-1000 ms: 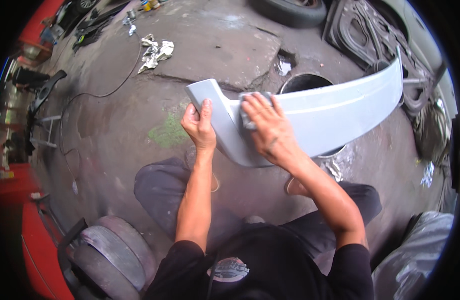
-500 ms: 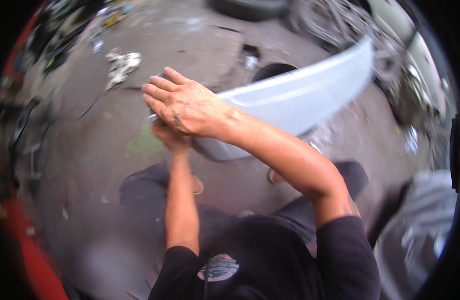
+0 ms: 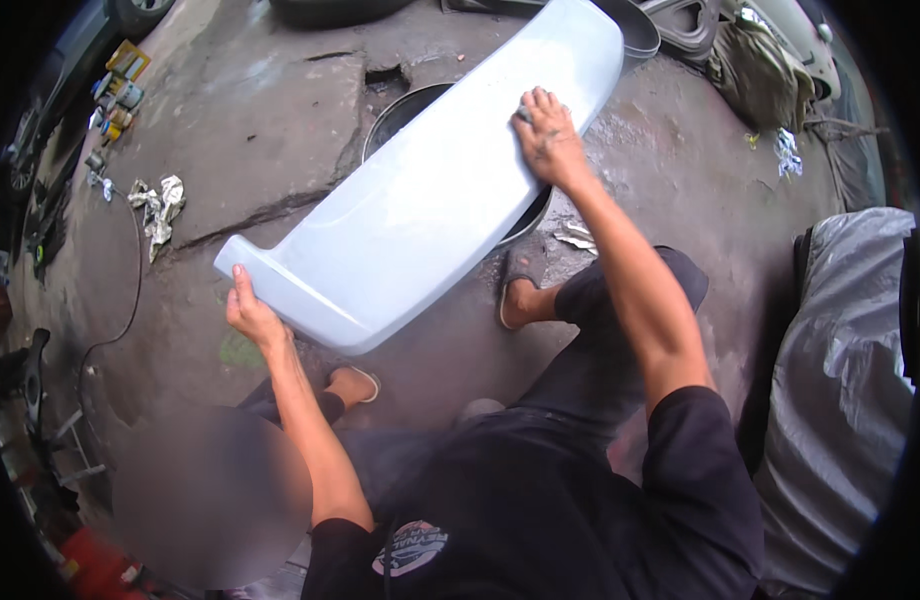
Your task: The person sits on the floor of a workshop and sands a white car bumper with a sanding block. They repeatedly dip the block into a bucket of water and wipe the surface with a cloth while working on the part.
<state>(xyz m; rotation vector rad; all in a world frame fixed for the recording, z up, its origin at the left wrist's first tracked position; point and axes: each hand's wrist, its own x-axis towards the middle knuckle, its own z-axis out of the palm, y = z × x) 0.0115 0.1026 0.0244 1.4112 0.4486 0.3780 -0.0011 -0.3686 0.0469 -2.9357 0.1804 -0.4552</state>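
A long, pale grey car spoiler (image 3: 410,190) lies slantwise in front of me, its near left end bent into a short lip. My left hand (image 3: 252,312) grips that end, thumb on top and the other fingers hidden below the edge. My right hand (image 3: 550,140) presses on the upper face near the far right part, fingers bent together. Something small and greyish shows under its fingertips, too little of it to name. Beneath the spoiler is a round, dark container (image 3: 377,143), its rim showing on both sides.
A crumpled white rag (image 3: 160,212) and a thin dark hose (image 3: 132,310) lie left on the cracked floor. Several cans (image 3: 120,95) stand far left. A tyre (image 3: 340,8) is at the far edge. A silvery cover (image 3: 840,370) drapes something at right.
The spoiler's left end has come nearer and its face turned up toward me. My right hand has moved from the left end to the far right part; my hands are now apart.
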